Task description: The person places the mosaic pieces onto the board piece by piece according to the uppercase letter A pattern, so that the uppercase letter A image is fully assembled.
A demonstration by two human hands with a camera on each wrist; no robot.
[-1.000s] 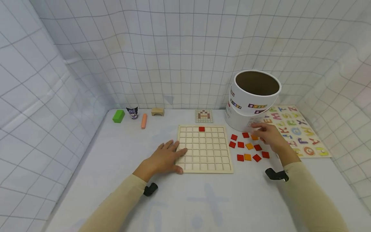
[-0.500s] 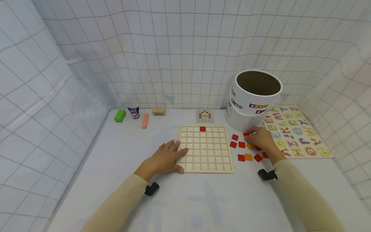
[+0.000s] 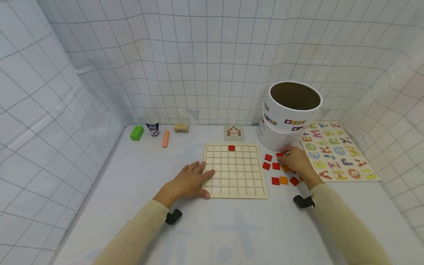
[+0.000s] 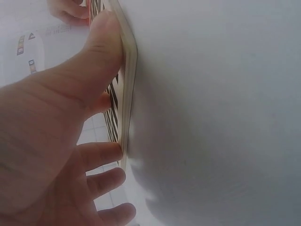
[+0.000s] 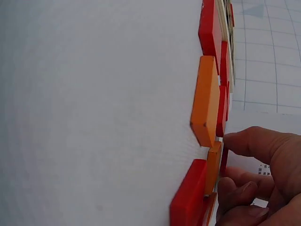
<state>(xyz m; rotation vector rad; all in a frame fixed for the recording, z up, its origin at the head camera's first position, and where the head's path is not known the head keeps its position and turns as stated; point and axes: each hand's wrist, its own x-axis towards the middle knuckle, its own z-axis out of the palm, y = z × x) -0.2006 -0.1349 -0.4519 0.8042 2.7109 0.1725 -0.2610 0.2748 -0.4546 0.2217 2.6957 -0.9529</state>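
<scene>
At centre frame, the grid board (image 3: 235,170) was pressed flat by the left hand (image 3: 190,180) with fingers spread, while a red tile (image 3: 280,155) right of it was pinched by the right hand (image 3: 296,161).

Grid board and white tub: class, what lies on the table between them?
Head view: loose red tiles lie between the grid board and the tub.

Both arms in long cream-beige sleeves, plain knit, snug, ending at the wrists. Left hand (image 3: 186,181) and right hand (image 3: 296,160) bare: no rings, no gloves. A small black camera mount sits under each wrist at the cuff, rounded and matte. Nails short, unpainted.
</scene>
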